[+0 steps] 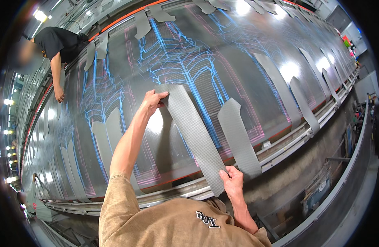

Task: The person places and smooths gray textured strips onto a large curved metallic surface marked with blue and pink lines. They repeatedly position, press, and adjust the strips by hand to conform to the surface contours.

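A long grey strip of textured sheet material (192, 131) stretches diagonally between my hands, raised a little over the table and casting a shadow on it. My left hand (155, 101) pinches its far end between thumb and fingers. Down at the near end, my right hand (233, 180) grips the right edge with the thumb on top. Beneath lies a long dark table surface (160, 164) covered with blue and pink outline patterns. Just right of the strip, a similar grey cut piece (237, 138) lies flat, its near end hanging over the table edge. Another grey piece (108, 133) rests left of my forearm.
Across the table at the far left, a co-worker in a dark shirt (59, 39) leans over, one hand (59, 94) low at the surface. More grey pieces (302, 101) lie along both long edges. A metal rail (286, 145) runs along the near side.
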